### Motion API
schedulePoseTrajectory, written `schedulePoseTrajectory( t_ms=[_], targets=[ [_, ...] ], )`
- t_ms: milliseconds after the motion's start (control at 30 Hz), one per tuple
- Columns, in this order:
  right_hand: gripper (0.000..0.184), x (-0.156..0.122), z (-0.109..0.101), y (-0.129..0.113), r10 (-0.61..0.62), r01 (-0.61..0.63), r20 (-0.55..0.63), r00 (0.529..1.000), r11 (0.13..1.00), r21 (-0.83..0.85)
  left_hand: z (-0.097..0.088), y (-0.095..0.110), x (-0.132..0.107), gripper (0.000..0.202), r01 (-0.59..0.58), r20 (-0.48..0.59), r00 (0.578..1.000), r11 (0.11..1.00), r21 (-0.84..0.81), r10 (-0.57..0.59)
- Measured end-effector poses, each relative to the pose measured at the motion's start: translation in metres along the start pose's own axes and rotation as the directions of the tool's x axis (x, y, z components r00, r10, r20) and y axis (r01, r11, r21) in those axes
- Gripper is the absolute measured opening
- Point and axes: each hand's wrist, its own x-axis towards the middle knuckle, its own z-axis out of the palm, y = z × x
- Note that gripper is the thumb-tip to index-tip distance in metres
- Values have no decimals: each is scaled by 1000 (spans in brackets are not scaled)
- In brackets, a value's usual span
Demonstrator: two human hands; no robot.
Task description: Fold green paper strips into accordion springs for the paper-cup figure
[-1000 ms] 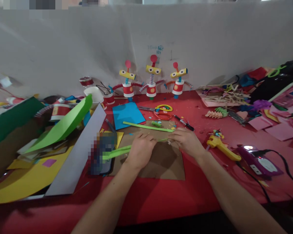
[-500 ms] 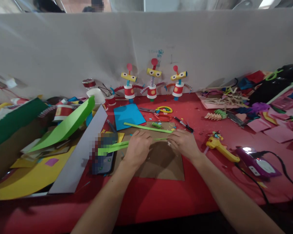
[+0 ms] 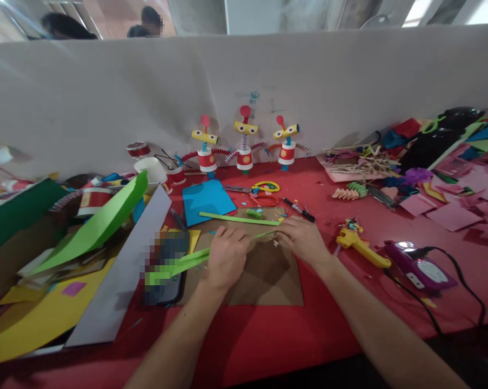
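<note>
My left hand (image 3: 228, 254) is closed on a green paper strip (image 3: 193, 258), whose loose end reaches left over a phone (image 3: 171, 289). My right hand (image 3: 299, 237) pinches the thin far end of the strip, so a short length spans between the hands. Both hands are just above a brown cardboard sheet (image 3: 268, 289). Another green strip (image 3: 238, 219) lies beyond them on the cardboard, beside a small coiled green paper spring (image 3: 254, 214). Blue paper (image 3: 208, 202) lies behind my left hand. Fingertips are partly hidden by the hands' backs.
Three paper-cup figures (image 3: 244, 156) stand at the back. Scissors (image 3: 263, 187) and a pen (image 3: 299, 209) lie before them. A yellow glue gun (image 3: 361, 246) and purple power strip (image 3: 422, 267) with cables sit right. A box of paper (image 3: 118, 281) is left.
The view has tilted up and shifted slightly, so the tabletop things sit lower and further left. Both hands keep their hold on the green strip, nearly unmoved.
</note>
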Motion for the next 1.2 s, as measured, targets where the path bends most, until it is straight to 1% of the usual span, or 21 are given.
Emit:
schedulePoseTrajectory(
  t_ms=[67, 100, 133, 200, 233, 267, 333, 367, 433, 467, 500, 533, 567, 600, 633, 700, 733, 800, 933, 1067, 1200],
  targets=[
    [19, -1, -1, -1, 125, -125, 55, 991, 992, 0, -2, -2, -1, 16, 73, -20, 997, 996, 45, -72],
    [21, -1, -1, -2, 143, -145, 98, 985, 989, 8, -3, -3, -1, 17, 107, -32, 994, 993, 59, -105],
    [18, -1, -1, -3, 123, -128, 148, 981, 991, 26, -3, -4, -2, 18, 124, -39, 992, 990, 66, -122],
    [5, -1, -1, -5, 27, -44, 228, 973, 997, 67, -4, -5, -3, 21, 112, -35, 993, 992, 64, -110],
    [5, 0, -1, -5, 0, -16, 241, 971, 998, 66, -4, -4, -3, 23, 90, -28, 996, 994, 58, -88],
    [9, -1, -1, -5, 9, -18, 234, 972, 999, 38, -3, -3, -3, 23, 68, -24, 997, 996, 51, -67],
    [13, -1, -3, 0, 115, -104, 160, 980, 992, -72, -3, -2, -3, 22, 39, -24, 999, 999, 33, -38],
    [16, -2, -5, 3, 189, -177, 86, 978, 975, -132, -2, -1, -2, 21, 30, -25, 999, 999, 22, -29],
    [25, -3, -11, 12, 302, -317, -102, 948, 929, -192, -1, 0, -2, 20, 13, -23, 1000, 1000, 2, -13],
    [30, -3, -14, 15, 327, -358, -179, 928, 916, -182, 0, 1, -2, 20, 1, -21, 1000, 1000, -7, -1],
    [33, -2, -16, 17, 342, -379, -226, 912, 913, -149, 1, 1, -2, 20, -15, -13, 1000, 1000, -16, 15],
    [33, -2, -17, 18, 353, -382, -235, 906, 919, -93, 2, 1, -2, 19, -30, 0, 1000, 999, -24, 30],
    [30, -1, -17, 17, 354, -365, -205, 913, 931, -20, 2, 2, -2, 19, -44, 14, 999, 998, -33, 45],
    [26, 0, -16, 15, 332, -326, -150, 931, 943, 61, 4, 3, -2, 19, -60, 29, 998, 997, -43, 62],
    [23, 0, -14, 12, 282, -269, -90, 955, 953, 138, 5, 3, -2, 19, -77, 42, 996, 996, -53, 79],
    [20, 1, -8, 4, 112, -110, 6, 994, 965, 237, 6, 6, -2, 19, -104, 59, 992, 992, -70, 108],
    [21, 0, -5, 1, 23, -32, 39, 999, 969, 246, 7, 7, -2, 19, -113, 67, 991, 991, -76, 119],
    [23, -1, 1, -2, -98, 75, 102, 990, 975, 208, 7, 10, -3, 18, -124, 104, 986, 989, -86, 133],
    [21, -2, 2, -3, -208, 196, 222, 953, 978, 75, 7, 15, -3, 17, -169, 206, 959, 977, -131, 194],
    [24, -5, -6, -11, -208, 243, 306, 929, 967, -81, 6, 22, -4, 19, -157, 230, 954, 974, -162, 192],
    [29, -21, -9, -21, -175, 227, 286, 942, 961, -158, 4, 27, -4, 23, -164, 234, 951, 972, -166, 200]
  ],
)
